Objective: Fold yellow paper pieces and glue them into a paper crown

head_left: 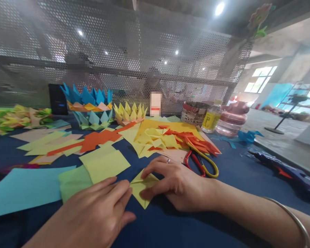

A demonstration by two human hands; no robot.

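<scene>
A small square of folded yellow paper (142, 189) lies on the dark blue tabletop, turned with one corner towards me. My right hand (179, 181) holds it from the right, thumb and index finger pressed on its surface with a gap between them. My left hand (100, 206) lies flat at the paper's left corner, fingers stretched out and the fingertips at its edge. Just beyond that hand are a yellow sheet (105, 163) and a green sheet (74, 182). Scissors with red and yellow handles (210, 165) rest beyond my right hand.
Folded yellow pieces (155, 137) and orange pieces (196, 139) lie in the middle. Behind stand a blue paper crown-like stack (90, 96), a yellow one (130, 112), a woven basket (193, 113), a bottle (212, 117) and a pink jug (232, 119). A glue gun-like tool (286, 168) lies right.
</scene>
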